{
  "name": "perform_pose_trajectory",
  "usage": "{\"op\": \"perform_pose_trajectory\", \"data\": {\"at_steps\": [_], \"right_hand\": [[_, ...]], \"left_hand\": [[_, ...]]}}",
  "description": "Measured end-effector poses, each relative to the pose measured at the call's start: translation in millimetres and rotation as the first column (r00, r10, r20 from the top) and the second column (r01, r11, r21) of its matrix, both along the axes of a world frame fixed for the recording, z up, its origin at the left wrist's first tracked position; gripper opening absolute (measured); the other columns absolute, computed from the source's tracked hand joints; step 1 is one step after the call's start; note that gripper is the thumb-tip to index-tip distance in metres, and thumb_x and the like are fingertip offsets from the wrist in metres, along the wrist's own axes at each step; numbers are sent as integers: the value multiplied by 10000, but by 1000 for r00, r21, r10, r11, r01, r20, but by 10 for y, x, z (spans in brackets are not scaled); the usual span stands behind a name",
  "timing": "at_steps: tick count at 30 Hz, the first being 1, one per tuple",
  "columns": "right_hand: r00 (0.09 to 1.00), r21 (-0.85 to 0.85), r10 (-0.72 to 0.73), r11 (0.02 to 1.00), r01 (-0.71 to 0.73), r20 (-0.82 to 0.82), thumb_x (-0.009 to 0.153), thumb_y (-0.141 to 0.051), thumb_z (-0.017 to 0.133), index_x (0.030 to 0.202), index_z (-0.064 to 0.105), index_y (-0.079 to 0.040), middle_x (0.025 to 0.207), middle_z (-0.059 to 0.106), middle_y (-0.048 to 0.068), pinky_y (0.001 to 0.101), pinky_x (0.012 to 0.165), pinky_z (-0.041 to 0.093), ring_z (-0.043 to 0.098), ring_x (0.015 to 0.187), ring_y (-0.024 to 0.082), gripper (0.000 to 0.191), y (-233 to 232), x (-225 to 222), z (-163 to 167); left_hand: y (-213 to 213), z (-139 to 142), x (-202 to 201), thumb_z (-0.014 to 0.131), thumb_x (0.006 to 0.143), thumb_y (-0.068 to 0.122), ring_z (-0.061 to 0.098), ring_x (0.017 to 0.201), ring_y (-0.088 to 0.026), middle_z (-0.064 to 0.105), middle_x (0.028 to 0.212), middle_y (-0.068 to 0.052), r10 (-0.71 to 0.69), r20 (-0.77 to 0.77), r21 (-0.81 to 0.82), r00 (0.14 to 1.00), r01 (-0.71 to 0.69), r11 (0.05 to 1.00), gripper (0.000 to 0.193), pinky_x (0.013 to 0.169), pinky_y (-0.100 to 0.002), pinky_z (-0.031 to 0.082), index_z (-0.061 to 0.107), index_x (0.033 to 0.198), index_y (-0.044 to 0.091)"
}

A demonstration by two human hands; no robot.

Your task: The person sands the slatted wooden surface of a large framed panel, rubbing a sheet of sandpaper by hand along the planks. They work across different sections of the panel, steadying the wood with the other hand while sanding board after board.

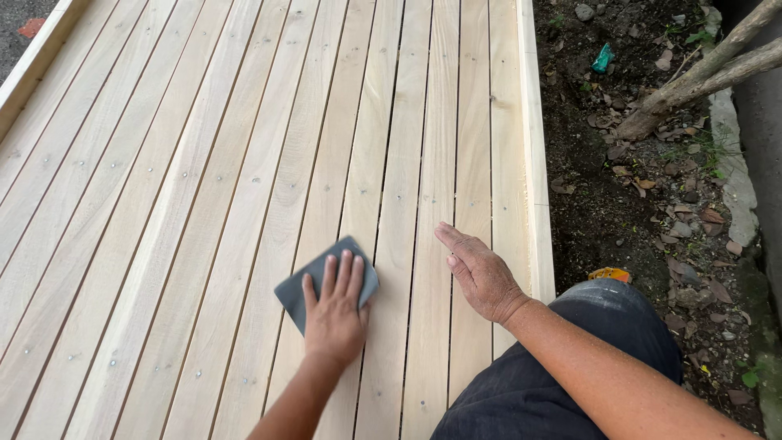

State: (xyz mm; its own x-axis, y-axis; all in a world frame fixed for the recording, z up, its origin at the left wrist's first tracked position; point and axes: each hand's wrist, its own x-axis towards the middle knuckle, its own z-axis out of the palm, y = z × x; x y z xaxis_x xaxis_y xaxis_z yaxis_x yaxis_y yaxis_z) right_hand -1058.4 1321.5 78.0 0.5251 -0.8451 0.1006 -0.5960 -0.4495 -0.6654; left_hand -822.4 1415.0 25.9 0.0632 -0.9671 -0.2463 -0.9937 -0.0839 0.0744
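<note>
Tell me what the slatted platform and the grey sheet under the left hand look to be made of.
Slatted platform: pale, unfinished wood, by its visible grain and matte surface; small metal fastener heads dot the slats, probably nails or screws.
Grey sheet: thin, flat and matte dark grey, pressed under the left hand; likely sandpaper, though a cloth cannot be ruled out.

We are looking down on pale wooden slats (204, 204) running lengthwise, nailed in rows and edged by a raised wooden rim (533, 163). To the right, dark soil (603, 187) is lying strewn with dry leaves and small stones, with bare branches (700, 73) slanting across the corner. Soft daylight is falling evenly.
</note>
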Motion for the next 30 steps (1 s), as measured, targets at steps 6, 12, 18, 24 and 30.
{"op": "perform_pose_trajectory", "data": {"at_steps": [6, 12, 18, 24, 30], "right_hand": [[999, -13, 43, 999, -42, 11, 1052, -232, 440, 1502, 497, -88, 1554, 519, 125, 398, 1183, 381, 483, 1423, 306, 475, 19, 55, -73], [1000, -12, 17, 1000, -17, -7, 1057, -226, 439, 1498, 499, -78, 1545, 523, 129, 402, 1190, 368, 477, 1431, 306, 469, 10, 40, -11], [1000, -9, 21, 1000, -21, -7, 1047, -231, 442, 1501, 492, -84, 1545, 522, 130, 397, 1190, 370, 472, 1435, 293, 479, 34, 66, 85], [1000, 41, -20, 999, 20, -16, 1055, -249, 427, 1508, 483, -103, 1552, 503, 126, 397, 1196, 353, 457, 1443, 284, 479, 38, 53, 144], [999, 35, -1, 999, 3, -39, 1051, -276, 430, 1510, 479, -110, 1551, 507, 121, 389, 1190, 368, 471, 1431, 282, 491, 43, 94, 156]], "left_hand": [[947, -212, -151, 395, 978, 544, 80, 1514, -233, 151, 1649, -14, -504, -58, -517, 861, 406, 754, 742, 1233, -618, 2, 161, 1591, 197], [189, -389, 469, 357, 998, 494, 9, 1556, -226, 71, 1722, 17, 32, -33, 17, 999, -31, 999, 713, 1231, -566, -43, 135, 1639, 276], [-336, -227, -49, 398, 975, 528, -1, 1564, -281, 70, 1715, -58, 249, -128, -60, 960, -258, 964, 781, 1197, -622, -40, 147, 1628, 180], [-327, -232, -16, 324, 1032, 601, 18, 1619, -281, 97, 1742, -96, 227, -220, -166, 949, -266, 950, 724, 1275, -572, -9, 198, 1624, 203], [-355, -139, 339, 318, 953, 642, -77, 1551, -402, 9, 1699, -153, 435, 5, -8, 900, -435, 900, 808, 1178, -668, -50, 123, 1625, 238]]}}
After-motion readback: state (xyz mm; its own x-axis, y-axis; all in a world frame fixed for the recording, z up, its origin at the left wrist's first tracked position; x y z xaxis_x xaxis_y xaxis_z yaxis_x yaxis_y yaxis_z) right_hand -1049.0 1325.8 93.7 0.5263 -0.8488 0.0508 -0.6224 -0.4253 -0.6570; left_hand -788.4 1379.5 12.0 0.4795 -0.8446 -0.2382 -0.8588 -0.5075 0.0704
